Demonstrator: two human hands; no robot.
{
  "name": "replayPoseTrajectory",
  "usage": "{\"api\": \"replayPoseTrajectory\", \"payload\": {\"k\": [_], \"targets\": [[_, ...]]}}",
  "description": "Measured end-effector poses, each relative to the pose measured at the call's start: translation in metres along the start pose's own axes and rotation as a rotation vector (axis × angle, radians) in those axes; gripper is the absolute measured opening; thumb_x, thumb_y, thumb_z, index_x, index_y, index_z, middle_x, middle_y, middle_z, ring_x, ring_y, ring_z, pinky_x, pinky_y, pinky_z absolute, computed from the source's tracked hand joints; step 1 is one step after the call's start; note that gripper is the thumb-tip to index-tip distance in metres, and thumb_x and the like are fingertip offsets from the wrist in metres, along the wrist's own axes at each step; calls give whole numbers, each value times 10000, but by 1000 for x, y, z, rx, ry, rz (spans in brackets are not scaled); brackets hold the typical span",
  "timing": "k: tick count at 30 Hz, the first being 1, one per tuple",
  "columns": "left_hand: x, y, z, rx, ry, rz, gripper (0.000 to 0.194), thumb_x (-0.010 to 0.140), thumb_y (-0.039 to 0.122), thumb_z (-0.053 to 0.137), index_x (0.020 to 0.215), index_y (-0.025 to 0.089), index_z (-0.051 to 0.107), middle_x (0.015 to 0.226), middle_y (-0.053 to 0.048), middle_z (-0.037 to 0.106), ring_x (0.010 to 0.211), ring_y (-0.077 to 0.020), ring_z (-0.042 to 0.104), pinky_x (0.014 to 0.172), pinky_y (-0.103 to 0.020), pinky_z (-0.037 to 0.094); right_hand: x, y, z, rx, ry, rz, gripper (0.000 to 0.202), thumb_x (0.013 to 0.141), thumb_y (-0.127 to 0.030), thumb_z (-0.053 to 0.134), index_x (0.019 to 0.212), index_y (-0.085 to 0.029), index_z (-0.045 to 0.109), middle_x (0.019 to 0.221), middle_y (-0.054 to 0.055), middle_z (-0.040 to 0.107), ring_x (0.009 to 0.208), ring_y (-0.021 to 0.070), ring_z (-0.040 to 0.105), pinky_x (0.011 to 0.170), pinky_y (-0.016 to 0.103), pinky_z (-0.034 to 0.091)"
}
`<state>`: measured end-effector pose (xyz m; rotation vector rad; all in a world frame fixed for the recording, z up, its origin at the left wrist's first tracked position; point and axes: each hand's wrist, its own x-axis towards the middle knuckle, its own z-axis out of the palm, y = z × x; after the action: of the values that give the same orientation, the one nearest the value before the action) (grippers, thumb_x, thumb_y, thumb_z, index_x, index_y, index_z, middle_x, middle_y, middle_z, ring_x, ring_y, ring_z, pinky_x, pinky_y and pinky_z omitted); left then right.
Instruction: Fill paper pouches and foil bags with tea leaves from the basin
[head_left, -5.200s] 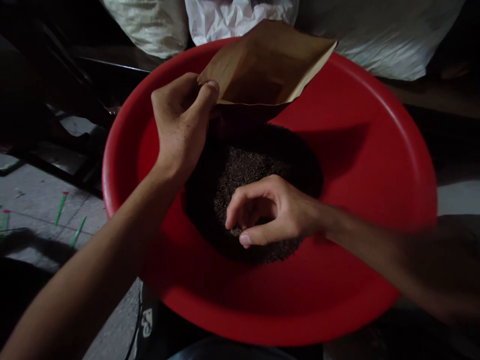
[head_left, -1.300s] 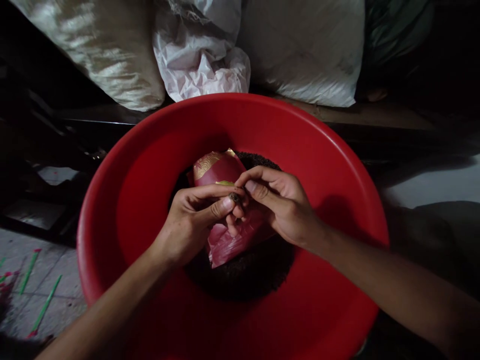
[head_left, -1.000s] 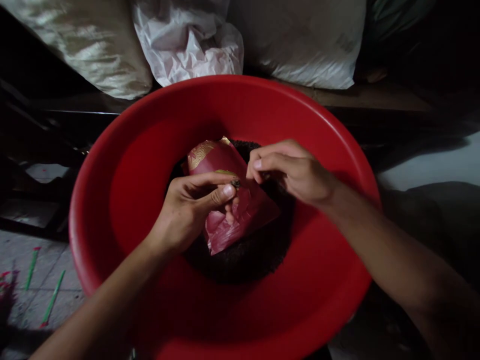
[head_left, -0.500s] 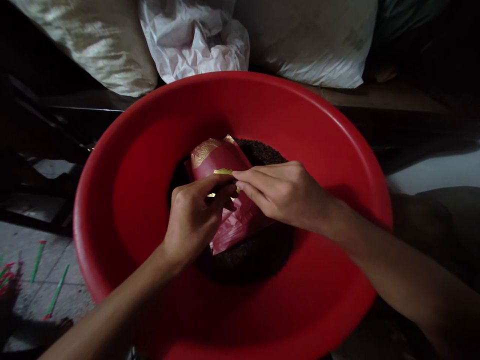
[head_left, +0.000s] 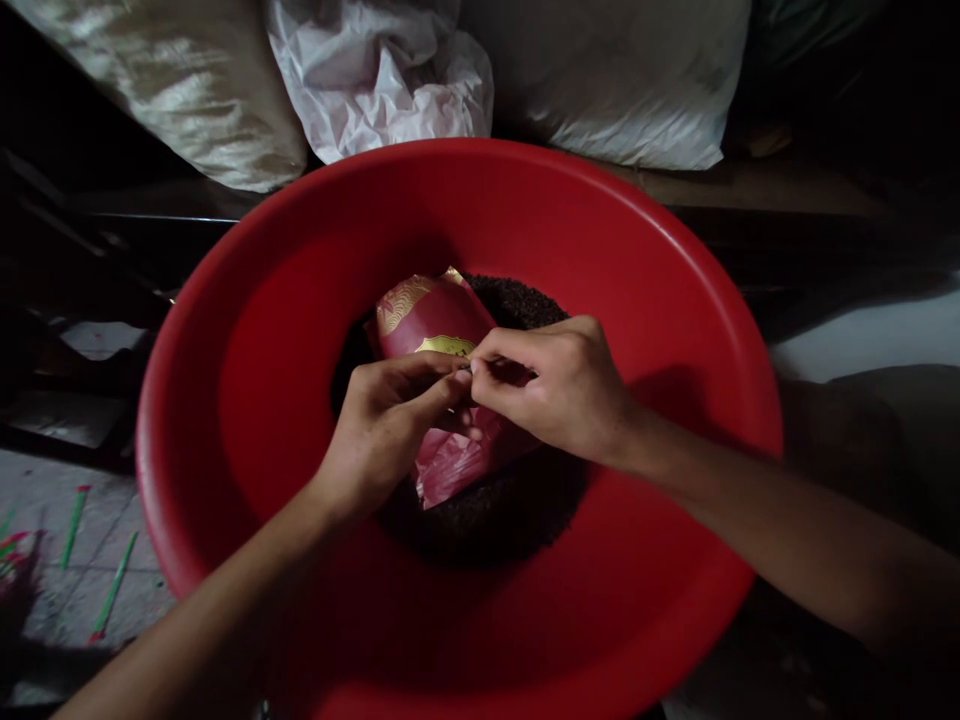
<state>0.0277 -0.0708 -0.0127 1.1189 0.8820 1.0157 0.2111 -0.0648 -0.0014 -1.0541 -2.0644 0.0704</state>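
Note:
A wide red basin [head_left: 660,260] holds a heap of dark, loose granular material [head_left: 517,298]. On the heap lies a dark red packet [head_left: 439,322] with gold patterns and a gold label, its lower end crinkled. Over the packet's middle, my left hand [head_left: 382,415] has thumb and fingers pinched together. My right hand [head_left: 559,385] meets it there, thumb and forefinger pressed tip to tip. Something tiny and dark seems to be between the fingertips, too small to name. Both hands hide part of the packet.
Behind the basin stand a pale sack [head_left: 202,90], a crumpled white plastic bag [head_left: 382,85] and another whitish sack [head_left: 615,80]. Thin green sticks [head_left: 116,585] with red ends lie on the tiled floor [head_left: 45,480] at the left.
My right fingers have bent into a rounder pinch, and my left thumb has come up against its fingertips. More of the gold label shows. The view has shifted slightly.

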Motion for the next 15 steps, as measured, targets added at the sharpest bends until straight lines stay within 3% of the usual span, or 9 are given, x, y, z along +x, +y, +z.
{"api": "replayPoseTrajectory", "payload": {"k": [5,10,15], "targets": [[-3,-6,-3,-90,-32,-46,140,813,219,872,942,172,849,746,-25,747,604,-116,692,596,-187,620,-5,-4,6,170,19,190,142,856,-166,684,726,-188,736,640,-31,733,530,94,627,589,216,472],[-3,-1,-2,-124,-55,-42,136,816,203,874,948,174,856,778,-36,751,596,-95,655,571,-181,616,-1,-7,4,550,-36,421,143,889,-199,665,767,-174,736,693,0,761,627,136,718,637,235,552],[1,6,-4,-141,-77,-1,145,841,228,870,974,171,858,804,-51,758,609,-96,662,576,-179,620,8,-7,-4,723,-71,491,169,898,-300,713,803,-165,750,715,16,761,639,153,727,622,255,580]]}}
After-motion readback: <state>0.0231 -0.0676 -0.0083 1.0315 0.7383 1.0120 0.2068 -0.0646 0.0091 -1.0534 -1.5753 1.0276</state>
